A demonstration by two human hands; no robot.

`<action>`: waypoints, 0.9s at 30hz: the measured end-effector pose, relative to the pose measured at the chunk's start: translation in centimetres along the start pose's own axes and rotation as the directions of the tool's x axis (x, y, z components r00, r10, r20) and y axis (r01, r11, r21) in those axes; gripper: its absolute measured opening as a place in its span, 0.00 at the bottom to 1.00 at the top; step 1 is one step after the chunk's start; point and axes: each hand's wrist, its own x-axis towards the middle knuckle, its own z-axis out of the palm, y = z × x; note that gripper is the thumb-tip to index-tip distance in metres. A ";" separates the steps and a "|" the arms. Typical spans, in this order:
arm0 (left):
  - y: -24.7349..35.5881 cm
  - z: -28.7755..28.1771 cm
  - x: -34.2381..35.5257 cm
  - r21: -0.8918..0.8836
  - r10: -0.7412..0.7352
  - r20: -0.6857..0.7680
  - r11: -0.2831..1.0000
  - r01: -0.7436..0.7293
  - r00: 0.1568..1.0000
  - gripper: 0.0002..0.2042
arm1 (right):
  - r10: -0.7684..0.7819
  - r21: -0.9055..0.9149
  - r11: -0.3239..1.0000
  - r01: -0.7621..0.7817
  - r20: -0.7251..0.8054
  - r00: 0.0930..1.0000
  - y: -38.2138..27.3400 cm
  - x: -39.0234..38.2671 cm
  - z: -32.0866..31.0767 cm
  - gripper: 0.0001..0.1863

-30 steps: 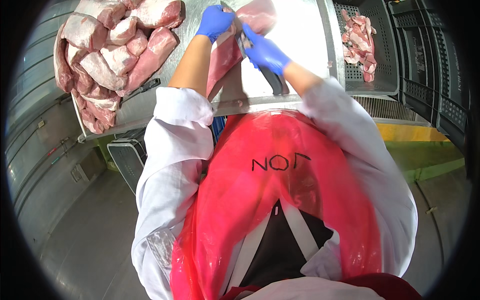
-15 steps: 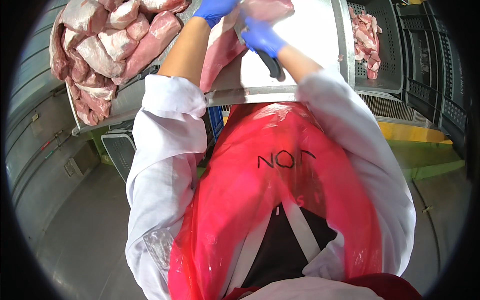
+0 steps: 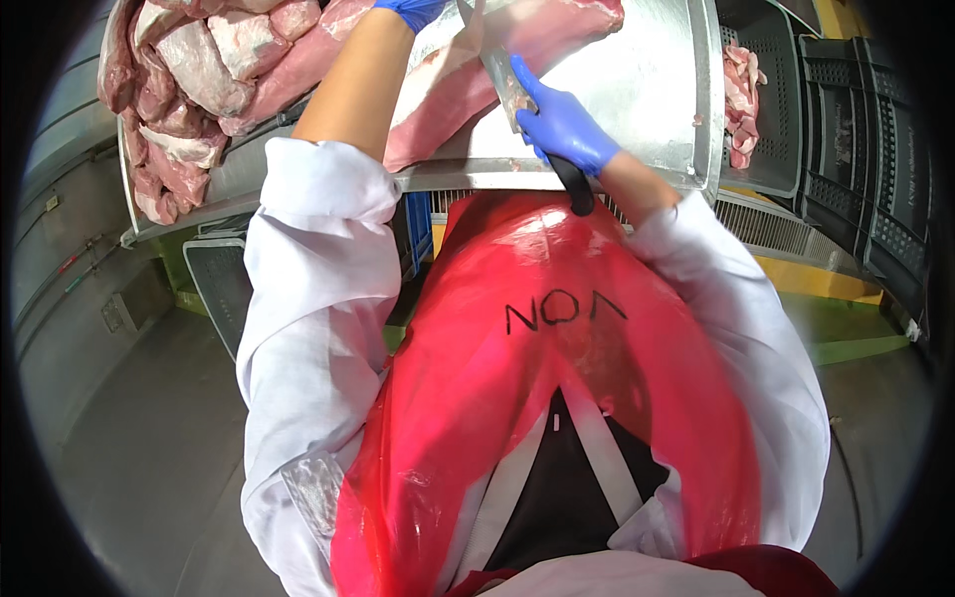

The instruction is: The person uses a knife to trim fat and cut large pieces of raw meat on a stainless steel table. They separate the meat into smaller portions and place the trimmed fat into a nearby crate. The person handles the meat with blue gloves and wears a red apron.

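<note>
A long pink slab of raw meat with a pale fat layer lies slantwise on the white and metal work surface. My right hand, in a blue glove, is closed round the black handle of a knife. Its broad blade points away from me over the meat; I cannot tell whether it touches. The right index finger lies stretched along the blade's side. At the upper edge, by the meat's far side, my left hand shows only in part, also in a blue glove. Its fingers are out of the picture.
Several pale pink meat pieces are heaped to the left. On the right, a dark perforated crate holds meat trimmings. Black crates stand beyond it. The metal front edge runs just before my red apron.
My right hand has drawn the knife toward me and a little right, so more blade shows. My left hand has slipped further past the upper edge. More of the meat is visible.
</note>
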 end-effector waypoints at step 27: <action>-9.6 -8.2 -6.8 0.776 0.145 0.516 0.338 -0.532 0.844 0.19 | -0.051 -0.017 0.999 0.049 -0.160 0.986 0.6 10.7 -0.4 0.37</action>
